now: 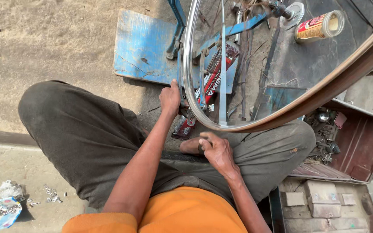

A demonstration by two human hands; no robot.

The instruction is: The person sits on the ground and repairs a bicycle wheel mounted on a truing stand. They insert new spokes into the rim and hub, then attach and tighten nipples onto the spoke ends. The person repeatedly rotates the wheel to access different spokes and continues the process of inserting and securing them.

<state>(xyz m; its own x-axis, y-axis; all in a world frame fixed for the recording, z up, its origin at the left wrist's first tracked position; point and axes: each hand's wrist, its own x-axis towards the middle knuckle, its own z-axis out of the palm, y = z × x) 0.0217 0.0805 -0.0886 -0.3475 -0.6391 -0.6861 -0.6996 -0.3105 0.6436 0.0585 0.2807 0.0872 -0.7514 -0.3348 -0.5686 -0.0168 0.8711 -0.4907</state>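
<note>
The fingers of the left hand [169, 98] are curled in a narrow grip right at the shiny, curved metal bicycle wheel rim [187, 64], the thumb pointing up along its outer edge; whether they pinch a spoke, a small tool or the rim itself cannot be told, since the fingertips are hidden behind the hand. The right hand [216, 149] sits lower, just under the bottom curve of that rim, its fingers bent inward and loosely closed; if something small lies between them it is too hidden to make out. Just past the left fingers, inside the rim's arc, thin steel spokes [222, 64] run upward, and behind them lies a red and black printed tube-shaped pack [210, 80] on the ground. Beyond that, a worn blue painted wooden board [141, 47] lies flat, with a blue metal stand [178, 21] rising from it and holding the wheel. Far above the right fingers, a cylindrical jar with a red and cream label [320, 26] lies on its side on dark ground. To the right of the right hand, an open rust-red metal box [359, 142] holds nuts and small metal parts, and below it is a grey tray of flat blocks [324, 203]. The person sits cross-legged in dark grey trousers [83, 133] and an orange shirt [186, 211]. Well away to the left, a crumpled printed plastic bag with small silvery pieces [1, 209] rests on the concrete.
</note>
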